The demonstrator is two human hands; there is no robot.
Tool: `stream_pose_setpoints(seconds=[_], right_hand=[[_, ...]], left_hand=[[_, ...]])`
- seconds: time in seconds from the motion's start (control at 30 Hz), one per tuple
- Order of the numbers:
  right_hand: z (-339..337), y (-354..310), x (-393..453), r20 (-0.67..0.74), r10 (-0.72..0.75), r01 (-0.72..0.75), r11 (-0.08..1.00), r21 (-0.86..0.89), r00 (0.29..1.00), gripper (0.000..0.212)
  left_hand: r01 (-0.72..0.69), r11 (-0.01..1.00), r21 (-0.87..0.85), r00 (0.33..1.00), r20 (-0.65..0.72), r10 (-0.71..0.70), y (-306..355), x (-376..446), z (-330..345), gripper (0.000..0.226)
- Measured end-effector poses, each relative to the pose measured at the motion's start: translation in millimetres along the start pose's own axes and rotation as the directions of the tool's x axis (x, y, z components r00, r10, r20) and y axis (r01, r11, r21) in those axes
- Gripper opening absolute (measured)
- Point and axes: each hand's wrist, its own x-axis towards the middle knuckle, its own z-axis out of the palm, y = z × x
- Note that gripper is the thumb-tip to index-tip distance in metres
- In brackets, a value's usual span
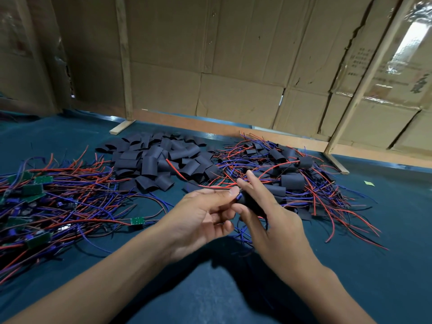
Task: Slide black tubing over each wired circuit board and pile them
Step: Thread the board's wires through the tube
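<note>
Above the counter [350, 265], light, limp tubing [251, 203] was gripped by the right hand [268, 213]; wires [219, 187] were pinched by the left hand [201, 213], judged the best hold.

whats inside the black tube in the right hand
Red and blue wires run out of the black tube toward the left hand, which pinches them. The right hand grips the tube. Whether a circuit board sits inside cannot be seen: tube and fingers cover it.

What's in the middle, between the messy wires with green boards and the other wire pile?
In the head view, a heap of loose black tubing pieces lies between the bare green boards and the sleeved pile.
</note>
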Motion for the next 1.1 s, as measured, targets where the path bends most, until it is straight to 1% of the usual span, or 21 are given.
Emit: stream_pose_setpoints(seconds=[0.1,0.17,0.23,0.33,0.43,0.53,0.63,0.83,0.9,0.97,1.03,1.1], right_hand=[[-2,1,1,0.033,-0.035,0.035,0.999,-0.006,0.999,0.063],[-3,3,1,0.051,-0.054,0.055,0.998,-0.015,0.997,0.06],[-4,5,2,0.084,-0.054,0.057,0.998,-0.031,0.995,0.059],[-6,7,4,0.146,-0.037,0.042,0.999,-0.034,0.989,0.063],[-8,7,3,0.203,-0.015,0.017,1.0,-0.011,0.979,0.07],[-7,10,2,0.217,0.003,-0.002,1.0,-0.006,0.976,0.073],[-5,11,0,0.194,0.007,-0.007,1.0,-0.001,0.981,0.074],[-3,16,-1,0.154,-0.001,-0.007,0.999,0.048,0.988,0.081],[0,17,-1,0.137,0.045,-0.053,0.997,0.054,0.99,0.075],[1,18,2,0.096,0.07,-0.072,0.997,0.013,0.993,0.059],[2,18,3,0.083,0.047,-0.046,0.999,-0.018,0.995,0.04],[2,16,3,0.091,0.018,-0.017,1.0,-0.011,0.996,0.036]], left_hand=[[0.11,0.99,-0.083,0.991,0.083,-0.103,5,-3,-3,0.01],[0.139,0.985,-0.105,0.985,0.12,-0.126,5,-4,-5,0.014],[0.096,0.993,-0.061,0.989,0.118,-0.089,3,-3,-5,0.015],[-0.028,0.999,0.028,0.998,0.048,0.026,1,0,-5,0.015],[-0.096,0.994,0.055,0.995,0.004,0.096,0,1,-5,0.019],[-0.096,0.993,0.072,0.995,0.001,0.096,-1,1,-4,0.012],[-0.071,0.995,0.073,0.997,0.027,0.069,-1,0,-4,0.015],[-0.137,0.981,0.137,0.991,0.013,0.137,-3,0,-2,0.012],[-0.143,0.98,0.14,0.99,0.015,0.143,-2,1,-3,0.013],[-0.149,0.977,0.15,0.989,0.009,0.149,-2,1,-5,0.012],[-0.156,0.975,0.161,0.987,-0.003,0.158,-3,1,-5,0.01],[-0.168,0.971,0.172,0.985,-0.019,0.174,-4,1,-5,0.009]])
